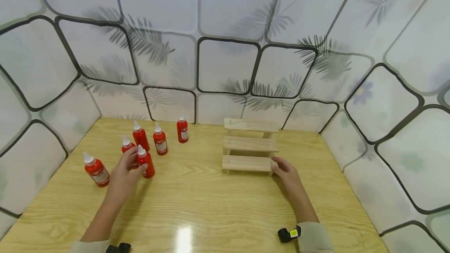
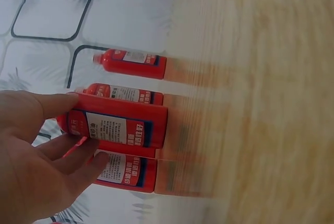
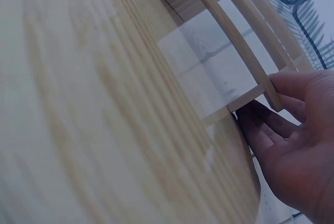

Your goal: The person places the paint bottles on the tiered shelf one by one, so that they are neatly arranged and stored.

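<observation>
Several red bottles with white caps stand on the left of the wooden table (image 1: 211,206). My left hand (image 1: 135,165) grips the nearest middle one, a red bottle (image 1: 147,164); the left wrist view shows the thumb on one side of this bottle (image 2: 122,125) and the fingers on the other. A three-step wooden rack (image 1: 247,145) stands right of centre. At the right end of its lowest step, my right hand (image 1: 275,166) holds the rack. In the right wrist view the thumb lies on the rack's (image 3: 235,36) edge and the fingers curl under it.
Other red bottles stand around the held one: one at the front left (image 1: 96,171), one just behind the hand (image 1: 127,145), and three further back (image 1: 140,136), (image 1: 159,140), (image 1: 182,130). Patterned panel walls (image 1: 225,61) enclose the table on three sides.
</observation>
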`<state>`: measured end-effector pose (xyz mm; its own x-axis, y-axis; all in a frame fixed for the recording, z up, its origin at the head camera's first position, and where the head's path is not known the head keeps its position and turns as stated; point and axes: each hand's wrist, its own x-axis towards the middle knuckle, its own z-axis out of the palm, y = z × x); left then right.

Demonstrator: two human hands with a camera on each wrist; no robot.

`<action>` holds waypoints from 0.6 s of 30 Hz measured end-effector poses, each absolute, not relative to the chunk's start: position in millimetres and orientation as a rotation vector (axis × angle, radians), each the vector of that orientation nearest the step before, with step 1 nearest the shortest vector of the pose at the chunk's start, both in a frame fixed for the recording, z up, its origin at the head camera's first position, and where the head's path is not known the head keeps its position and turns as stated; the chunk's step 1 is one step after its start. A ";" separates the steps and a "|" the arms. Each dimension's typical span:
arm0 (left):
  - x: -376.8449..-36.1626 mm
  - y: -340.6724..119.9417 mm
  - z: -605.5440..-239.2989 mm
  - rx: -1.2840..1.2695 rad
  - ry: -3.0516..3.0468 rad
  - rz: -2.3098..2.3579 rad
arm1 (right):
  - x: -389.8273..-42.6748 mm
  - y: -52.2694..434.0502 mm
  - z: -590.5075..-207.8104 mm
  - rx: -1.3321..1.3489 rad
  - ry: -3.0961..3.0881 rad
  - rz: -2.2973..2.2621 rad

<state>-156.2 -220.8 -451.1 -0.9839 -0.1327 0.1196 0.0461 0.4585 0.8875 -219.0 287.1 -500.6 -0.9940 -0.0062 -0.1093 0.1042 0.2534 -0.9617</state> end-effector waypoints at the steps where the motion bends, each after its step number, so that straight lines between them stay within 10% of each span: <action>1: -156.1 -220.4 -450.9 0.075 -2.531 -1.544 | -219.1 287.6 -501.1 0.084 2.414 -1.865; 18: -160.5 -213.4 -446.6 0.077 -2.537 -1.419 | -218.4 289.6 -501.7 0.037 2.384 -1.905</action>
